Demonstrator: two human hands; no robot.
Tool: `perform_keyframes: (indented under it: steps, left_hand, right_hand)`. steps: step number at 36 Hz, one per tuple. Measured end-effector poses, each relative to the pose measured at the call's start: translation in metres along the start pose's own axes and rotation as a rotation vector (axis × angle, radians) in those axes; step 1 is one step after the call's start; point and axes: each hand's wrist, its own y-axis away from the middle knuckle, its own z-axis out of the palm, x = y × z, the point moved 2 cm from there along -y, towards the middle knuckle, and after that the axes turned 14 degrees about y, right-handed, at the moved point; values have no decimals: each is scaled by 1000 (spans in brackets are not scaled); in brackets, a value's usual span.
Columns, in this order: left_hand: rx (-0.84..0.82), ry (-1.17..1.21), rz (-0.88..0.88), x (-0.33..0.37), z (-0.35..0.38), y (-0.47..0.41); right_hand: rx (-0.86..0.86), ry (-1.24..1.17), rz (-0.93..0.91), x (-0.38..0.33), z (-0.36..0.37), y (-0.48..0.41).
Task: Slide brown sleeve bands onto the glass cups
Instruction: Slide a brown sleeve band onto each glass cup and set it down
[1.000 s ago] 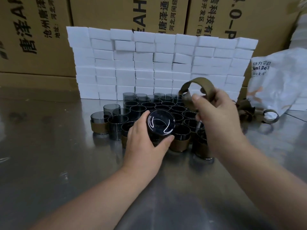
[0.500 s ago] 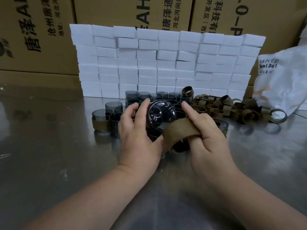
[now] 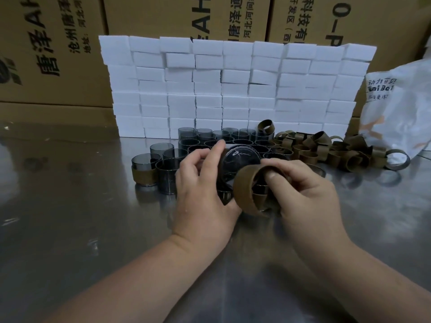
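Coming down from where it was held high a second ago, the brown sleeve band (image 3: pixel 242 191) is now opened into a round hoop right against the near edge of the smoky glass cup (image 3: pixel 240 162). The sliding-on looks about to start, though the band is not yet around the glass. The right hand (image 3: pixel 305 197) pinches the band, thumb (image 3: pixel 271 176) tucked inside the hoop, fingers curled behind it. The left hand (image 3: pixel 200 194) grips the tilted cup, its fingers (image 3: pixel 215 150) wrapped over the far side. Loose bands (image 3: pixel 326 150) lie beyond the right fingers.
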Motion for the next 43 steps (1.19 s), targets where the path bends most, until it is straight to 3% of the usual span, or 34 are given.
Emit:
perform_keyframes:
  steps: [14, 18, 23, 25, 30, 36, 43]
  left_hand:
    - [-85, 30, 11, 12, -2, 1]
    - [-192, 36, -36, 13, -1, 1]
    - [-492, 196, -108, 18, 1, 7]
    - [-542, 219, -95, 19, 1, 8]
    - [-426, 144, -60, 17, 0, 5]
    - [-282, 243, -91, 15, -2, 4]
    - [-200, 313, -139, 16, -5, 1]
  right_hand:
    - [-91, -81, 166, 5, 15, 5]
    - [-100, -33, 187, 6, 10, 2]
    - [-50, 22, 241, 11, 8, -2]
    - [-57, 61, 255, 13, 8, -2]
    - [-78, 94, 233, 12, 10, 0]
    - [-124, 88, 124, 7, 9, 3]
    - [-184, -116, 195, 6, 10, 4]
